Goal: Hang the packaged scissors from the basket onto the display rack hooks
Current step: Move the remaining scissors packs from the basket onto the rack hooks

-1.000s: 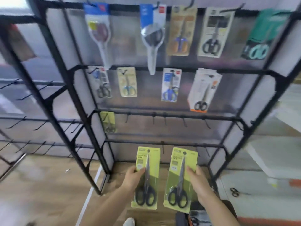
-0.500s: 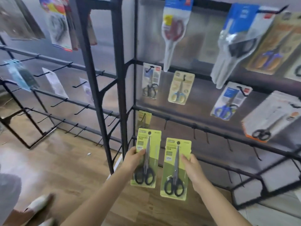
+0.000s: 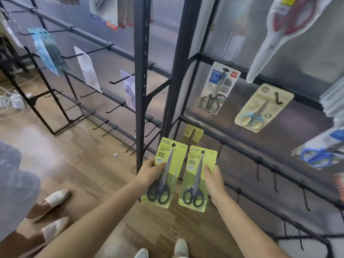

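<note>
L hand [image 3: 149, 171], R hand [image 3: 214, 180]: scissor packs [image 3: 197, 180].

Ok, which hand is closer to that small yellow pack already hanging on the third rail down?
Left. The left hand holds its green pack just below the small yellow pack; the right hand is lower and further right.

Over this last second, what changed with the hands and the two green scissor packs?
The view swung left and closer to the rack's lower left corner. Nothing was taken or let go: the left hand still holds one green pack, the right hand the other green pack, side by side, unhung.
</note>
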Demonstrator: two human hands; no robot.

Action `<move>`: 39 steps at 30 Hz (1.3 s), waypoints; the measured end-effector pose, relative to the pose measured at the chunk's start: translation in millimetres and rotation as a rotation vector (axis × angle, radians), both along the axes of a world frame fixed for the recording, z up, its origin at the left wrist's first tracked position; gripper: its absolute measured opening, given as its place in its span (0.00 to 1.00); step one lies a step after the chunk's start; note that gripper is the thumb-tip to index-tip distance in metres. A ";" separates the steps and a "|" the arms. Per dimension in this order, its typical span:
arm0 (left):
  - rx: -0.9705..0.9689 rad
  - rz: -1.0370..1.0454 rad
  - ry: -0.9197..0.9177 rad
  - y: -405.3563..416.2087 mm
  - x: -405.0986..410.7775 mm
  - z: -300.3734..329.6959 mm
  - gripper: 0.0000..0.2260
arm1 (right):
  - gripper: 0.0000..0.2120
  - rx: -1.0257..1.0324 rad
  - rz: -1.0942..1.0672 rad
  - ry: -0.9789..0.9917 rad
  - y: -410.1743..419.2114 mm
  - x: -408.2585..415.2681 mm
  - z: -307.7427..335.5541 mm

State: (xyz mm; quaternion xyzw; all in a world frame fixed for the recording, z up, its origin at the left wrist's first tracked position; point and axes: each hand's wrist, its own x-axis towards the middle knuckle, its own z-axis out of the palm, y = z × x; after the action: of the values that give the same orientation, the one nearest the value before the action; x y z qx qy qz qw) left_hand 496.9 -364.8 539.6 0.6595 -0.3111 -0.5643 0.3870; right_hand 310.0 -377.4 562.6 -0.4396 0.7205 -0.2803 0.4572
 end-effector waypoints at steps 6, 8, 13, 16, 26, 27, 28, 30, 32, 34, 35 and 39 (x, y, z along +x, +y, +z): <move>0.050 0.063 0.024 -18.3 -7.8 -30.8 0.04 | 0.22 0.072 0.046 0.006 -54.0 9.6 -34.7; 0.066 0.115 0.026 -24.9 -13.0 -36.5 0.05 | 0.22 0.083 0.065 0.003 -70.6 10.7 -47.5; 0.082 0.160 0.007 -39.6 -25.6 -42.0 0.04 | 0.24 0.125 0.100 -0.019 -104.0 10.7 -73.8; 0.087 0.216 0.015 -43.9 -30.6 -45.3 0.03 | 0.15 0.096 0.134 0.029 -117.9 9.7 -88.2; 0.134 0.259 0.061 -49.8 -32.8 -48.7 0.07 | 0.08 -0.002 0.121 0.085 -141.4 13.3 -120.6; 0.134 0.273 0.065 -50.2 -31.5 -49.5 0.07 | 0.08 -0.018 0.109 0.088 -144.1 13.7 -121.7; 0.142 0.279 0.065 -50.7 -30.5 -50.3 0.07 | 0.09 -0.036 0.094 0.090 -147.3 13.7 -123.3; 0.155 0.288 0.068 -51.5 -29.1 -52.3 0.05 | 0.09 -0.080 0.071 0.093 -156.1 13.6 -128.1; 0.168 0.297 0.081 -53.1 -29.0 -54.5 0.05 | 0.09 -0.108 0.060 0.092 -165.9 11.8 -133.4; 0.181 0.294 0.088 -56.0 -28.9 -55.2 0.05 | 0.09 -0.119 0.060 0.093 -175.5 9.7 -137.6; 0.184 0.290 0.092 -58.1 -29.4 -55.3 0.05 | 0.10 -0.128 0.062 0.096 -180.1 8.5 -138.8; 0.193 0.289 0.083 -65.6 -32.4 -57.3 0.04 | 0.09 -0.144 0.067 0.081 -194.3 4.3 -143.7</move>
State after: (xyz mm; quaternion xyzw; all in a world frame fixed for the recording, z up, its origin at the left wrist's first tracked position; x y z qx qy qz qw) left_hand 464.5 -430.5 482.3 0.7077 -0.1411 -0.5567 0.4115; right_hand 314.3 -571.7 418.9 -0.5062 0.7012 -0.2979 0.4042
